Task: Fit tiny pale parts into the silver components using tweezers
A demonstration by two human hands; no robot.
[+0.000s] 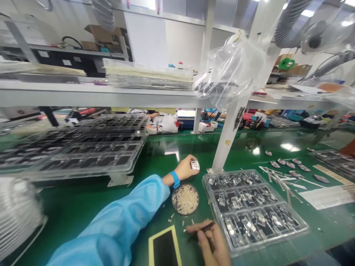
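Observation:
Beyond a round dish (173,205) of small cream-coloured pieces (185,199), my left hand (184,169) is closed on a small white-and-silver part (195,165). A blue wristband and light blue sleeve cover that arm. Nearer to me, my right hand (209,240) grips dark tweezers (208,227), pointing left. One small pale piece (185,230) shows at the tweezers' tip; whether they pinch it, I cannot tell. A few loose pieces lie between the dish and this hand. Right of both hands stands a clear compartment tray (235,211) holding many small metallic parts.
A black pad with a yellow border (166,247) lies at the front. Stacked black-celled trays (91,162) stand left, near a white ribbed object (18,218). A white post (226,142) rises behind the parts tray. Strips (283,181) and several small oval parts (291,165) lie right.

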